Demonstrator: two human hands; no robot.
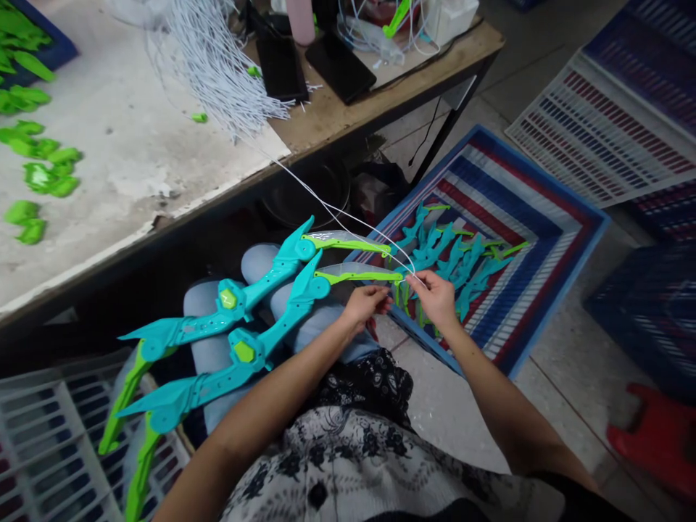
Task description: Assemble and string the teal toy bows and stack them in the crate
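Two turquoise toy bows with lime-green ends lie across my lap, the nearer toy bow [283, 322] below the farther toy bow [255, 293]. In my right hand [436, 297], thumb and fingers pinch a white cord [375, 230] beside the green tip of the nearer bow. The cord runs in two strands up and left to the table. Just below that tip is my left hand [367, 308], its fingers curled together; whatever they hold is too small to make out.
Left and ahead stands a worktable [125, 156] bearing a bundle of white cords [209, 65], green plastic pieces [48, 170] and dark phones [340, 67]. At right, a striped-lined blue crate [565, 239] holds more turquoise bows [462, 264]. A red stool [652, 438] is at far right.
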